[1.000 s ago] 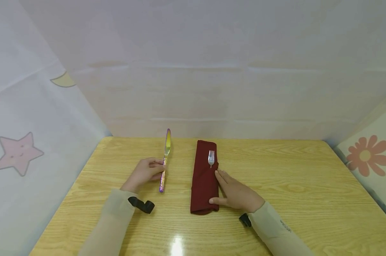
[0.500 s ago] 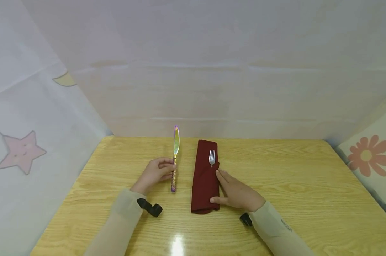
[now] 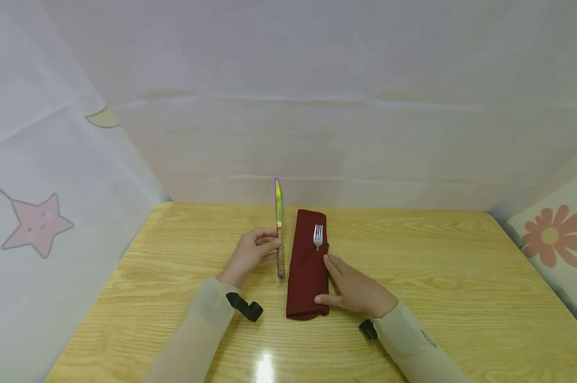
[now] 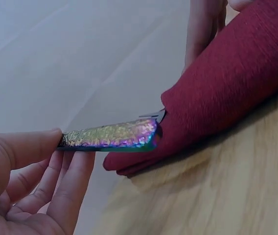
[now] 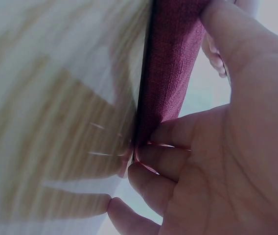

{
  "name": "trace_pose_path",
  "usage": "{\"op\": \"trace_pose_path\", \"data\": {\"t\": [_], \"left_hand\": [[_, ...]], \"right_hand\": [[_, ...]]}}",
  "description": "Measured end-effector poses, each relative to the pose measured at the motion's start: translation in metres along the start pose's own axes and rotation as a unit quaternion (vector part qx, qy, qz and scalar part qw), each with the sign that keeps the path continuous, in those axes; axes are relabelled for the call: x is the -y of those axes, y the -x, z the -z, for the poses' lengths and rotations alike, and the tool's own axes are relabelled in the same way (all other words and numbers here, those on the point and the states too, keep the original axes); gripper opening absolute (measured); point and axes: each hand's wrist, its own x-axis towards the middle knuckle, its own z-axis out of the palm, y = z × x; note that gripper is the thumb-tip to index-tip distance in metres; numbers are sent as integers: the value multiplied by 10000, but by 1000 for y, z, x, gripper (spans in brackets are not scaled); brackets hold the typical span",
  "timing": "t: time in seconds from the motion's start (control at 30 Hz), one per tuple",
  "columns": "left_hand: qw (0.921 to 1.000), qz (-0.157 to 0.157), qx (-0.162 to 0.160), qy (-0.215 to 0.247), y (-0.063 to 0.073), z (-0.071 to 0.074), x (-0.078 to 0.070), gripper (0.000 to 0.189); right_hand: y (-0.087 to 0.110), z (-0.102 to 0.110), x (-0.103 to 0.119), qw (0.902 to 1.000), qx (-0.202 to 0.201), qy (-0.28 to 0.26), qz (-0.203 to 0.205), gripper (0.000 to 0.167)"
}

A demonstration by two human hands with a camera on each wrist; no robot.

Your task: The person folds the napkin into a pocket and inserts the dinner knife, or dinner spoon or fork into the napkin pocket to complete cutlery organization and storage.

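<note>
In the head view my left hand (image 3: 251,254) pinches a table knife (image 3: 281,259) by its textured, iridescent handle, the yellowish blade pointing away from me. The left wrist view shows the thumb on top of the handle (image 4: 112,137) and fingers beneath, the knife raised above the table. Just right of it lies a folded dark red napkin (image 3: 303,287), with the tines of a silver fork (image 3: 318,235) sticking out of its fold. My right hand (image 3: 359,291) rests along the napkin's right edge, fingers extended and thumb on the cloth near its front end. The fork's handle is hidden inside the napkin.
A light wooden table (image 3: 441,276) carries the things. Pale cloth walls (image 3: 317,127) rise behind it and at both sides, printed with a pink star (image 3: 38,226) and a coral flower (image 3: 551,234). A black wrist camera (image 3: 245,307) sits on the left sleeve.
My left hand has carried the knife rightward, closer to the napkin, and the blade has swung to point almost straight away. The right hand, napkin and fork have stayed in place.
</note>
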Motion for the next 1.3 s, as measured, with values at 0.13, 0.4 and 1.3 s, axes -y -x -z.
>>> {"op": "trace_pose_path", "data": {"t": [0.13,0.4,1.3], "left_hand": [[9996,-248,-44,139,-3,-10,-2,38],[9945,-731,-515,554,-13,-28,-1,30],[9994,-262,188,-146,-13,-42,16,30]], "right_hand": [[0,-1,0,10000,16,-55,-27,99],[-2,-2,1,9999,-9,-83,-68,100],[-1,-4,1,9999,-41,46,-127,100]]}}
